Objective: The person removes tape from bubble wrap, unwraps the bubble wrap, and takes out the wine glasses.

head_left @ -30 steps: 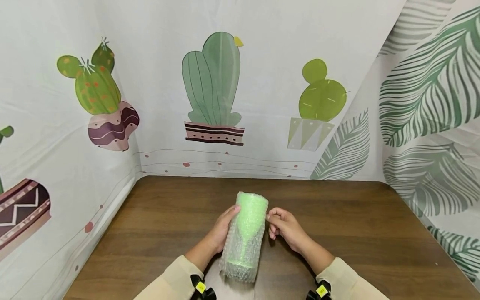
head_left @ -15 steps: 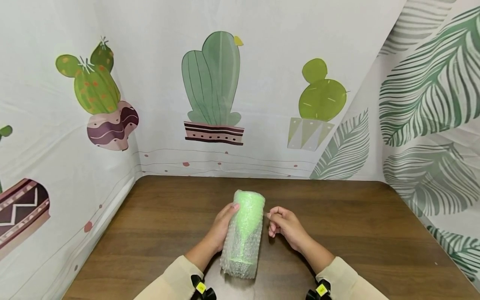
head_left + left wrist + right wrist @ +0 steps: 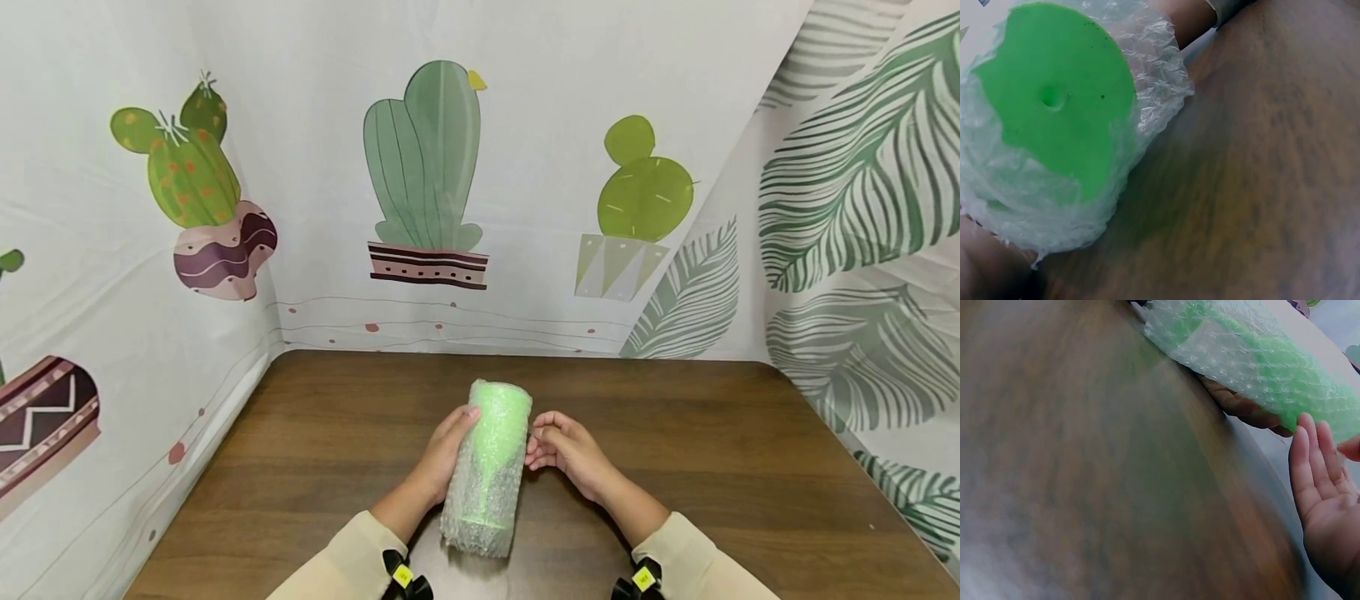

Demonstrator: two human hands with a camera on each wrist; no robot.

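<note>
Brown table (image 3: 337, 442) under the tilted green goblet (image 3: 501, 425). Bubble wrap (image 3: 461, 492) round most of the goblet, base (image 3: 1029, 119) partly bare: probably nearly done if going on, barely started if coming off tbh. Left hand (image 3: 446, 454) gripping goblet's left side through wrap; right hand (image 3: 567, 450) loosely straightened at its right, maybe touching, seemingly holding nothing.

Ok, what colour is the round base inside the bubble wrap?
Bright green; the round base shows best in the left wrist view.
</note>
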